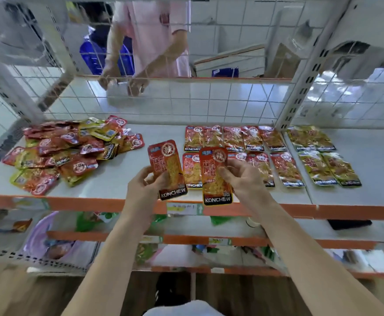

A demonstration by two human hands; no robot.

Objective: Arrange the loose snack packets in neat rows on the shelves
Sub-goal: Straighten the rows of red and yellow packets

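My left hand (146, 187) holds one red snack packet (167, 165) upright above the shelf's front edge. Beside it, my right hand (243, 176) pinches a second red packet (215, 176) by its right edge. A loose pile of red and yellow packets (70, 153) lies on the left of the white shelf (122, 185). Two neat rows of red packets (252, 137) lie behind my hands, partly hidden by them. Right of those lie yellow-green packets (323, 156) in two rows.
An orange front rail (72, 202) edges the shelf. A wire grid (186, 103) backs it, and a slotted upright post (300, 87) stands at right. Behind the grid a person in pink (150, 42) handles something. Lower shelves (186, 238) hold mixed goods.
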